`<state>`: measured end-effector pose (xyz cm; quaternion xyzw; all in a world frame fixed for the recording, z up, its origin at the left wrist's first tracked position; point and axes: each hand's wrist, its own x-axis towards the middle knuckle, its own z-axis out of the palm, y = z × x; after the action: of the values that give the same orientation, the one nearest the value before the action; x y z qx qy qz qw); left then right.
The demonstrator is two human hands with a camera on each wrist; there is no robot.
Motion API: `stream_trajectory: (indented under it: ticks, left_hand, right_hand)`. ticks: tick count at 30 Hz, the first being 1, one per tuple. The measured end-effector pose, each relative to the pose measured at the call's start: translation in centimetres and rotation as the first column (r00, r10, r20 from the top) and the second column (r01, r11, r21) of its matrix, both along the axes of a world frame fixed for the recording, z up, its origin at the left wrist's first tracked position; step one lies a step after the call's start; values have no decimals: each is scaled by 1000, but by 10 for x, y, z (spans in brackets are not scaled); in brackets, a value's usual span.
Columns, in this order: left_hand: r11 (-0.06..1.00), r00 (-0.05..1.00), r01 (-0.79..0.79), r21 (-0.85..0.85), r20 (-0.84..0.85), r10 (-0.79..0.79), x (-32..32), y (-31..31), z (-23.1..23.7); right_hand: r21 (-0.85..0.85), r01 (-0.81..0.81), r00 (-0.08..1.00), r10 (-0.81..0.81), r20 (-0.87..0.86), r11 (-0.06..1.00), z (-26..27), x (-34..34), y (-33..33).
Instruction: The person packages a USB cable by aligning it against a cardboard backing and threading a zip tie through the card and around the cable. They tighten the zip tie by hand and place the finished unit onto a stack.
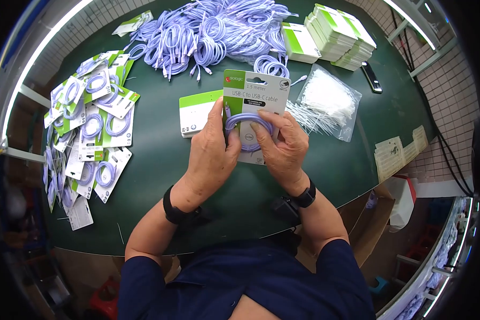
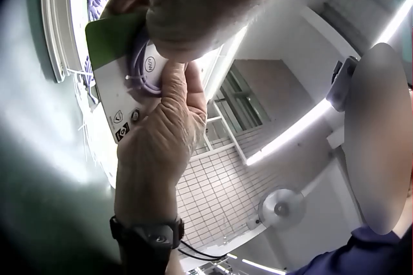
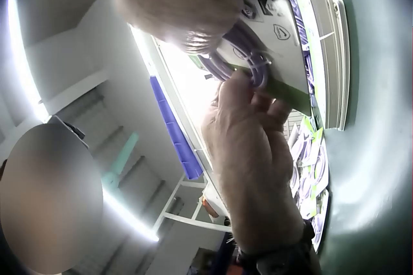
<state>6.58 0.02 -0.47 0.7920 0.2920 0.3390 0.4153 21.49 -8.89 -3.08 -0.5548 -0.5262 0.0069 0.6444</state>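
step: looks like we're fastening coil to card | left hand grips card, right hand pinches coil | next: probably needs steady hold

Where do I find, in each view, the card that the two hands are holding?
Head: the card is a little above the centre, between the left hand and the right hand.
Left wrist: the card is at upper left, partly covered.
Right wrist: the card is at upper right, partly covered.
Shared landmark: the lilac cable coil on it.
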Motion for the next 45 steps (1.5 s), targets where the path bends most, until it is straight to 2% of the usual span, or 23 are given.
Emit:
stream_trajectory:
  ticks: [2,7,11,14,18,19,20,21,22,23,24,26,28,29,30,33,35,38,40,43,45]
  left_hand:
    - [979,999,-18,204,-35,26,2,1,-6]
    - [935,999,-47,351,0,50,4,4,-10]
    - [957,998,-41,288,55,26,4,4,-14]
    - [997,922,58,-41,386,-38,7,-4,-11]
    - [996,932,90,23,351,-92,7,9,-15]
    - [999,946,33,19,321,-38,8,7,-10]
    - [1000,956,3,13,292,-6,9,6,-8]
    - [992,946,-27,125,325,-15,16,9,-12]
    - [995,952,-40,88,305,11,17,9,-13]
    - [987,936,-35,155,352,-21,22,12,-18]
    - [982,954,-82,168,298,28,21,14,-22]
    - [997,936,-43,63,351,18,25,22,-30]
    - [993,951,-70,91,305,39,25,22,-22]
    - [995,950,-33,93,312,2,26,21,-19]
    - [999,946,-17,43,325,3,27,21,-19]
    - [996,940,43,-81,342,-13,33,23,-18]
    - [971,939,119,-209,340,-42,36,26,-15]
    - [934,936,201,-295,340,-95,37,25,5]
    - [912,929,241,-331,350,-119,38,31,2]
    - [854,839,335,-399,539,-77,35,50,-23]
    - [817,842,365,-445,533,-86,47,30,-4]
  right_hand:
    - [-12,-3,1000,3,8,1000,3,1,-2]
    - [-12,-6,1000,6,17,1000,2,1,1]
    - [-1,-14,999,13,-34,1000,-5,5,4]
    - [30,-27,988,31,-154,999,-5,5,6]
    - [-4,39,994,-39,-100,999,-6,4,4]
    - [0,69,996,-69,-63,998,3,2,2]
    - [57,95,995,-93,-30,994,1,3,6]
    - [111,100,995,-96,-39,989,-1,3,10]
    - [104,66,991,-53,-126,992,-9,3,12]
    - [182,96,993,-81,-88,979,-9,3,15]
    - [169,116,992,-106,-68,979,-8,4,14]
    - [223,114,988,-86,-131,968,-4,4,15]
    - [263,84,981,-34,-189,961,2,3,16]
    - [279,58,976,4,-219,959,5,4,15]
    - [282,86,978,-27,-207,956,6,3,15]
    - [289,-7,929,113,-353,957,6,7,12]
    - [285,27,933,79,-352,958,7,13,8]
    - [277,44,940,55,-338,960,11,18,5]
    - [312,66,934,52,-354,948,14,21,6]
    - [335,64,939,57,-340,940,19,23,1]
    - [338,33,950,75,-302,940,21,23,-3]
